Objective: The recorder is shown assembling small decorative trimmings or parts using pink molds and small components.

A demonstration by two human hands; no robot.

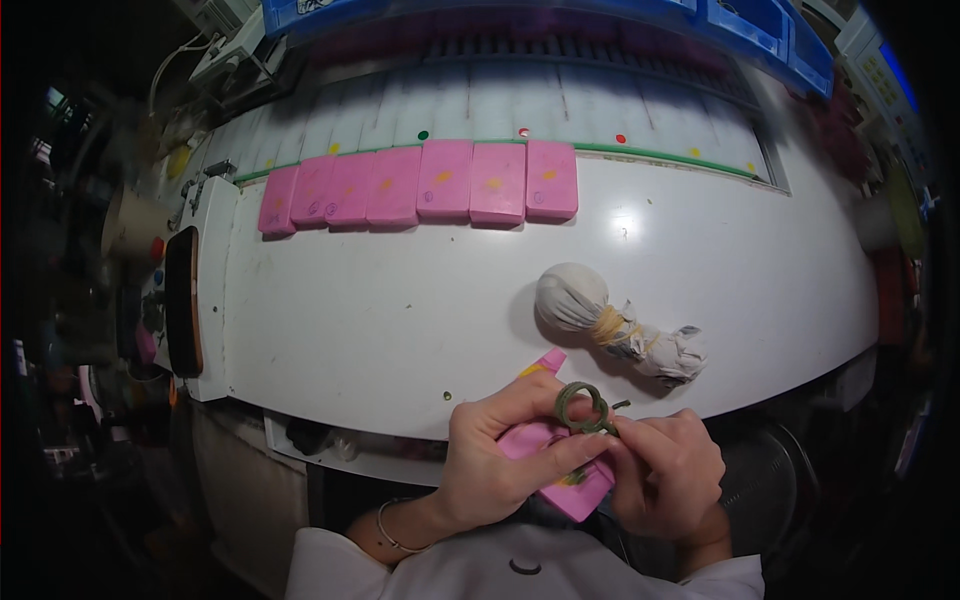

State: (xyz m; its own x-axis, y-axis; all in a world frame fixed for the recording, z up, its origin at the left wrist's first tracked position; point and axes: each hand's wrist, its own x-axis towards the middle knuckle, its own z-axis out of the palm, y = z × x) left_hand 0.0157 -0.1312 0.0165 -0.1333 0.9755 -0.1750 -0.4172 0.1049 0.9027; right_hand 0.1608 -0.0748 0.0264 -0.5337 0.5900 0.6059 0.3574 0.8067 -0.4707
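Observation:
Close to my body, just off the table's near edge, my left hand (485, 465) grips a pink rubber mold (588, 496). One end of the mold pokes out above the fingers and it looks bent. A green wax ring (592, 426) with a short stem stands up at the mold, between my two hands. My right hand (672, 470) is closed, its thumb and fingertips pinching at the ring's base. Fingers hide most of the mold's inner face. Farther off and to the right lies a whitish cloth pouch (570, 298), tied round its neck with tan bands.
A row of pink mold blocks (444, 180) stands along the green strip at the back of the white table (340, 290). Blue bins (745, 35) hang over the far side. At the left edge rests a dark, phone-like slab (183, 300).

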